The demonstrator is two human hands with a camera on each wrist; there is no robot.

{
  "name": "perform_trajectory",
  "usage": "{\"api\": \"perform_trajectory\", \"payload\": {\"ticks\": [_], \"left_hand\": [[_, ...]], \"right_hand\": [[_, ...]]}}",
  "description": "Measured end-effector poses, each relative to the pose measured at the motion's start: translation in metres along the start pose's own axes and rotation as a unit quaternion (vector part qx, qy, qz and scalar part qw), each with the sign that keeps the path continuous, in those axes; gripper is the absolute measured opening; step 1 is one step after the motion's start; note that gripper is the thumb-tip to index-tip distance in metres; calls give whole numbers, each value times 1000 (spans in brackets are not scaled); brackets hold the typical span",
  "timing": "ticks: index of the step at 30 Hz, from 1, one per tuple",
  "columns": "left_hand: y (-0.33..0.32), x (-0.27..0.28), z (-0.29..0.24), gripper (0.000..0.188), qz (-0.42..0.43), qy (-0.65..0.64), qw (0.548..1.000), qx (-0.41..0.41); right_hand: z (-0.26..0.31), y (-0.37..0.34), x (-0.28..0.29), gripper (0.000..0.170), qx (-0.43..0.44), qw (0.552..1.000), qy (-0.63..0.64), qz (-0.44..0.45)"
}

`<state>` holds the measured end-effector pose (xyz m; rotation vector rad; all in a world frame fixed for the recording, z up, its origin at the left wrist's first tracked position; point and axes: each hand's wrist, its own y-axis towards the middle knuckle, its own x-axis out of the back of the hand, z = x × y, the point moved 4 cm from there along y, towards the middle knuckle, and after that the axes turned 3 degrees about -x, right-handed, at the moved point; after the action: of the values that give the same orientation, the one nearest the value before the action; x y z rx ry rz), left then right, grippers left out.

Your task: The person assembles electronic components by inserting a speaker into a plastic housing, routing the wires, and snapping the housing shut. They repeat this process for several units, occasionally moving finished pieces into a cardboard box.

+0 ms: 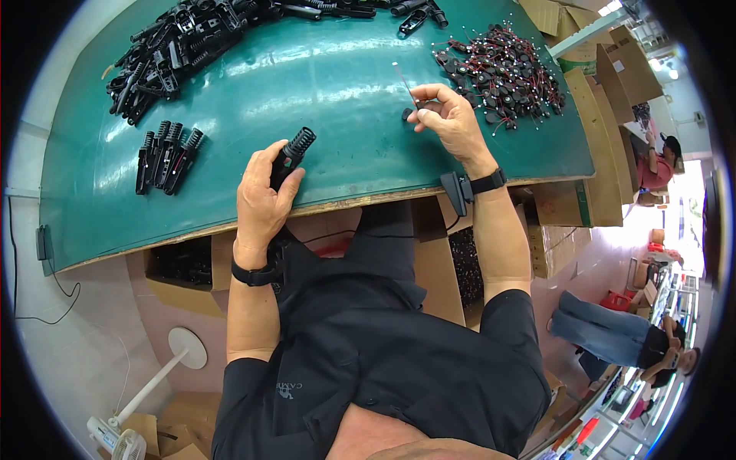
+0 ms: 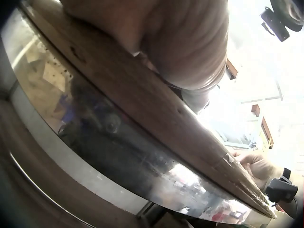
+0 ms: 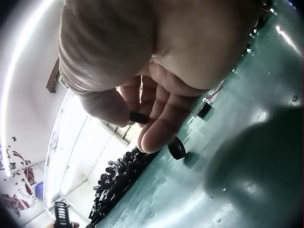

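Observation:
My left hand point(image 1: 263, 192) grips a black plastic part with a ribbed, coil-like end point(image 1: 301, 142) near the table's front edge. The coiled end points up and away from the fingers. My right hand point(image 1: 452, 123) pinches a small black piece point(image 3: 138, 117) between thumb and fingers. A thin wire point(image 1: 404, 83) with a pale tip rises from that hand. Just beyond the fingertips is a small round black piece point(image 3: 176, 148), close over the green table. In the left wrist view, the table edge hides what the left hand holds.
A heap of black plastic parts point(image 1: 165, 65) covers the back left of the green table point(image 1: 345, 84). Several similar parts point(image 1: 165, 157) lie in a row at the left. Small black round pieces with red wires point(image 1: 506, 73) are piled at right, beside cardboard boxes point(image 1: 594, 130).

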<state>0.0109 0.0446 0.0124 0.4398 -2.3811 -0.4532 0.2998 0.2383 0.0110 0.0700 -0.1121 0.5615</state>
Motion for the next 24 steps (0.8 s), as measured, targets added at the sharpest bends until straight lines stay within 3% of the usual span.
{"api": "perform_trajectory", "payload": {"ticks": [4,8,13,16,17,20,24], "left_hand": [[1,1,-1,44,-17,3,999,-29],[0,0,-1,45,-22,-1,999,-34],[1,0,-1,45,-14,4,999,-31],[0,-1,-1,45,-10,11,999,-32],[-1,-1,-1,46,-10,14,999,-33],[0,-1,-1,46,-14,18,999,-34],[0,-2,-1,46,-14,14,999,-38]], "right_hand": [[-4,4,-5,33,48,991,-124,4],[0,2,-8,31,39,989,-144,13],[6,-3,-17,30,-45,998,-40,-4],[22,-8,-16,32,125,934,-319,-103],[19,-9,-14,32,124,934,-320,-104],[22,-13,-7,31,254,839,-445,-183],[35,-27,-11,27,227,864,-418,-164]]}}
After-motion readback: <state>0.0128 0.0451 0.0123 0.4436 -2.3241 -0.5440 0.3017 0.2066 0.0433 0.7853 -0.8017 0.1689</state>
